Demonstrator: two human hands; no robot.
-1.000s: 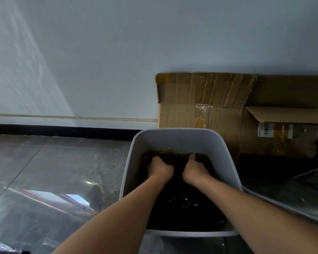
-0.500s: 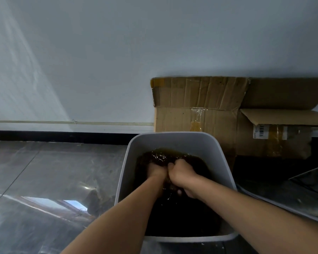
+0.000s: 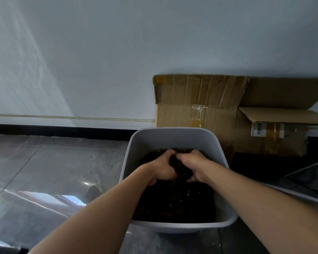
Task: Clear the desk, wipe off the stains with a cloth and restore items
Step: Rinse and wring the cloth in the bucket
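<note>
A white plastic basin (image 3: 172,137) stands on the floor, filled with dark water. Both my hands are inside it. My left hand (image 3: 162,168) and my right hand (image 3: 193,166) each grip a dark wet cloth (image 3: 178,166) bunched between them, just above the water surface. Most of the cloth is hard to tell apart from the dark water.
A grey glossy tiled floor (image 3: 53,171) stretches to the left. Opened cardboard boxes (image 3: 209,107) lean against the white wall behind the basin. A flat framed panel (image 3: 312,176) lies on the floor at the right.
My hands moved from apart at the far side of the basin to pressed together, then drew slightly apart and lifted, with the cloth bunched between them.
</note>
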